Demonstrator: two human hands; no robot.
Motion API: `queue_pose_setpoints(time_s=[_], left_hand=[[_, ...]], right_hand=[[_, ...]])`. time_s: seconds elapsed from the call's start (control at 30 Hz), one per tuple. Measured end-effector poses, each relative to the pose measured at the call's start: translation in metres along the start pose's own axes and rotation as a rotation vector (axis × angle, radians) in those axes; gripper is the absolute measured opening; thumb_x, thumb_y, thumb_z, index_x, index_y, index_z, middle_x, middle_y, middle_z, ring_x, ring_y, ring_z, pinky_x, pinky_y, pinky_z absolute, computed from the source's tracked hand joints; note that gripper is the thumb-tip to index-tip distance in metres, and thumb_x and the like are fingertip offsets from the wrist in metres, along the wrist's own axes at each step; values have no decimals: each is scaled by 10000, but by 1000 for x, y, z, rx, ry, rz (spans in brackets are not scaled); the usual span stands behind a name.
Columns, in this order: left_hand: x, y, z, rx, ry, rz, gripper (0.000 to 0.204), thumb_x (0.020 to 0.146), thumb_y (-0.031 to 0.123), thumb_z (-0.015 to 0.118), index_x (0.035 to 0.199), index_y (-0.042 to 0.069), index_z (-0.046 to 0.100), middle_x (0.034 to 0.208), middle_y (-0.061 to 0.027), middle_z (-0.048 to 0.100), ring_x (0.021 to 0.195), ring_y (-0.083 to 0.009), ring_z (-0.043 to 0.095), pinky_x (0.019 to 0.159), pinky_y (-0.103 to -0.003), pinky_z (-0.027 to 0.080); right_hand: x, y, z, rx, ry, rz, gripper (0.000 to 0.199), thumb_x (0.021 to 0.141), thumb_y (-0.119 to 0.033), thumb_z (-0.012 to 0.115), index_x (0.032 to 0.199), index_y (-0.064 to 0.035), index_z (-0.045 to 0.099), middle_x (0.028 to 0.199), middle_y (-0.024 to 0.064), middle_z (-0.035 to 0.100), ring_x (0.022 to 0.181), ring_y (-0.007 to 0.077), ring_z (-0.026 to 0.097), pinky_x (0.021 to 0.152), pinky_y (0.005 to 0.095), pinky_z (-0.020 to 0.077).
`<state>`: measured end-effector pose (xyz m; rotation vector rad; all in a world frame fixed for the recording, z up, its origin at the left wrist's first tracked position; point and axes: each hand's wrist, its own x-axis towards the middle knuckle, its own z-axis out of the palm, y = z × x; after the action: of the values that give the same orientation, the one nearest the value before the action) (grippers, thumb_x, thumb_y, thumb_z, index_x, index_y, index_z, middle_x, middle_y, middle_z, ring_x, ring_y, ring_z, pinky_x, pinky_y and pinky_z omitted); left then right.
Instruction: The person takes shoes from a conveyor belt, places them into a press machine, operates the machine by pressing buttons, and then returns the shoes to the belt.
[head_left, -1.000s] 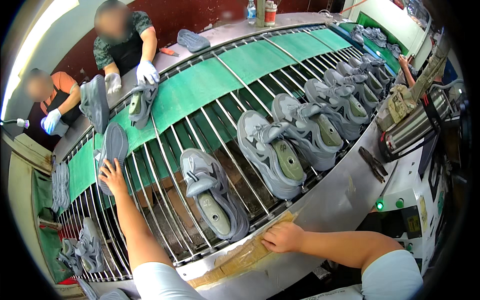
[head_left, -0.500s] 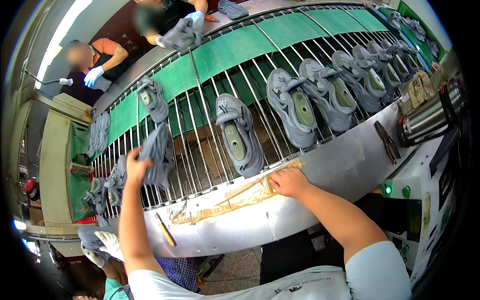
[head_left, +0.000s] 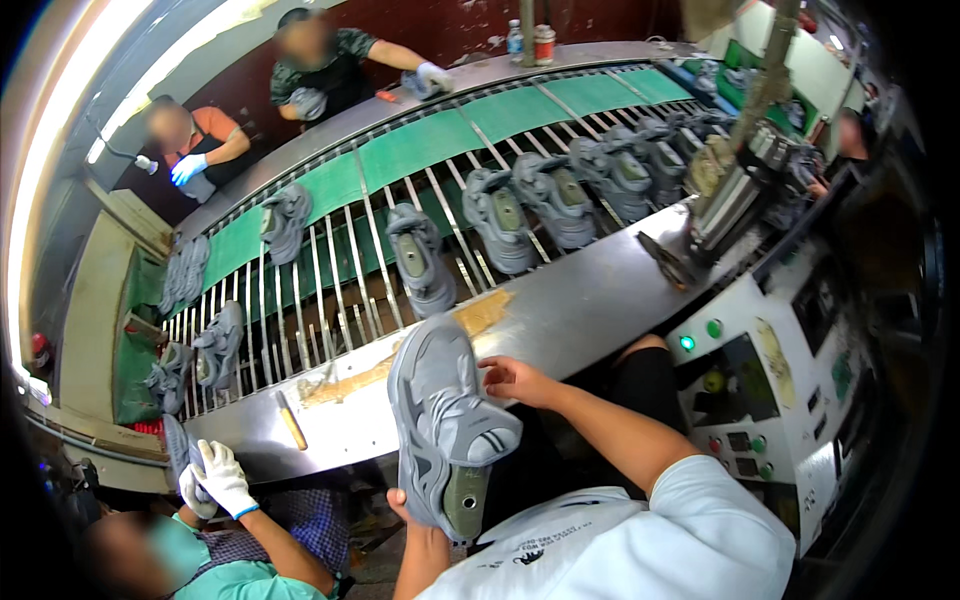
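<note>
A grey sneaker (head_left: 432, 385) with a green insole is held up close to me, toe pointing away and heel toward me. Wrapped around its heel end is my left hand (head_left: 418, 532), partly hidden behind the shoe. Beside the sneaker's toe is my right hand (head_left: 517, 381), fingers loosely bent and apart, holding nothing; whether a fingertip touches the shoe is unclear. Just past the metal ledge (head_left: 570, 318), another grey sneaker (head_left: 418, 262) lies on the conveyor rods.
More sneakers (head_left: 500, 225) line the conveyor (head_left: 330, 270). A yellow-handled tool (head_left: 291, 420) and pliers (head_left: 664, 262) lie on the ledge, near a steel flask (head_left: 735, 205). A control box (head_left: 740, 350) stands at right. A co-worker's gloved hands (head_left: 222, 478) hold a shoe at lower left; others work across the belt.
My left hand has lifted the sneaker off the conveyor and brought it toward me. My right hand has left the ledge and come beside the shoe. The view has turned right.
</note>
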<state>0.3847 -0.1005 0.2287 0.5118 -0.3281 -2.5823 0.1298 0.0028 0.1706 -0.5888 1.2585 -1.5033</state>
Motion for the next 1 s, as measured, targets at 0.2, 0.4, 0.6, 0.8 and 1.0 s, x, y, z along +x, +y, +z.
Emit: queue_pose_setpoints(time_s=[0.2, 0.4, 0.6, 0.8, 1.0], left_hand=[[8, -85, 125, 81, -609, -802, 848, 665, 372, 638, 1382, 17, 357, 1353, -224, 428, 1173, -338, 494, 990, -421, 420], [19, -197, 91, 943, -793, -1006, 292, 948, 244, 537, 1084, 7, 640, 1037, -93, 654, 991, -174, 611, 866, -309, 485], [65, -199, -41, 1384, -447, -434, 174, 893, 123, 580, 860, -33, 650, 736, -71, 650, 653, -128, 597, 607, -249, 476], [79, -208, -77, 1261, -147, -280, 153, 880, 73, 523, 778, -24, 583, 617, -71, 555, 512, -139, 510, 489, -254, 443], [83, -243, -71, 1320, -134, -320, 131, 840, 33, 533, 726, -23, 563, 589, -61, 527, 473, -147, 489, 446, -264, 415]], right_hand=[[-164, -60, 16, 552, -182, -479, 751, 804, -263, 663, 1422, -49, 295, 1314, 154, 495, 1203, 251, 493, 976, 405, 434], [-326, -61, -7, 820, 225, -843, 749, 755, -270, 651, 1390, -28, 338, 1254, 158, 535, 1136, 266, 523, 967, 403, 435], [-511, -17, -30, 932, 991, -1106, 752, 706, -277, 639, 1359, -7, 381, 1194, 161, 575, 1069, 282, 553, 958, 400, 436], [-720, -21, -72, -138, 2115, -733, 817, 657, -224, 643, 1411, -58, 376, 1071, 127, 608, 951, 245, 571, 869, 346, 421], [-831, -112, -162, -436, 2465, 187, 920, 589, -320, 697, 1431, -125, 379, 1220, 154, 573, 985, 237, 596, 802, 355, 461]])
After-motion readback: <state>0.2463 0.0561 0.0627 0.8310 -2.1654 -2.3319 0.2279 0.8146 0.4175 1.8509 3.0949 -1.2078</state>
